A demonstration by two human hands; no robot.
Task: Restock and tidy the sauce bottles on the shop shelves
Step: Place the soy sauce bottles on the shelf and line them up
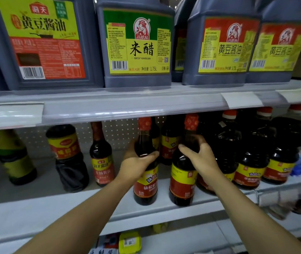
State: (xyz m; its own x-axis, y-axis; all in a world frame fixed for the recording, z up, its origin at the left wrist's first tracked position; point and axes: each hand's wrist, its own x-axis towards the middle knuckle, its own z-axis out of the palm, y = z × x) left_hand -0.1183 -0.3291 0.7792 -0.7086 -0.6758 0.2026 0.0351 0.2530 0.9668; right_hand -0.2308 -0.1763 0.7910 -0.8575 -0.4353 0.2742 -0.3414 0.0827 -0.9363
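Note:
Two tall dark sauce bottles with red caps and yellow-red labels stand side by side near the front of the middle shelf. My left hand grips the shoulder of the left bottle. Around the shoulder of the right bottle my right hand is wrapped, thumb at the front. Another bottle of the same kind stands behind them.
Left on this shelf stand a slim red-labelled bottle, a squat dark bottle and a green bottle. Round dark jugs crowd the right. Big jugs fill the upper shelf; its edge hangs just above the caps.

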